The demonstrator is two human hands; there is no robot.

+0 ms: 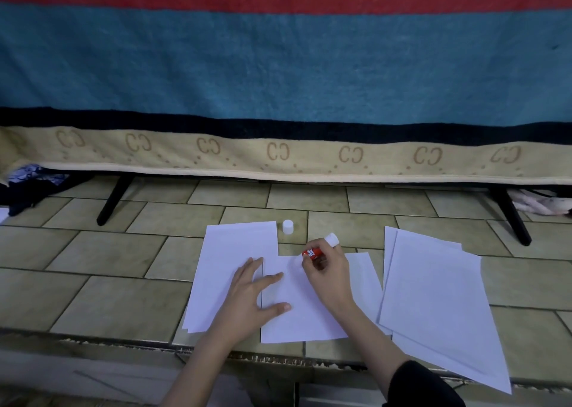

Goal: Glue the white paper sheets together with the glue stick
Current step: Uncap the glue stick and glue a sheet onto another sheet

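Note:
Two white paper sheets lie side by side on the tiled surface: a left sheet [226, 261] and a middle sheet [306, 316] that overlaps its right edge. My left hand [250, 295] rests flat with spread fingers across the seam between them. My right hand [328, 273] grips a red glue stick [318, 250], with its lower end on the top left part of the middle sheet. The stick's white cap [288, 227] stands apart, just beyond the sheets.
A stack of white sheets [433, 301] lies at the right, reaching past the tiled ledge's front edge [123, 341]. A striped blanket [278, 65] hangs behind, above two black legs [114, 199] [510, 217]. Clothes lie at the far left and right.

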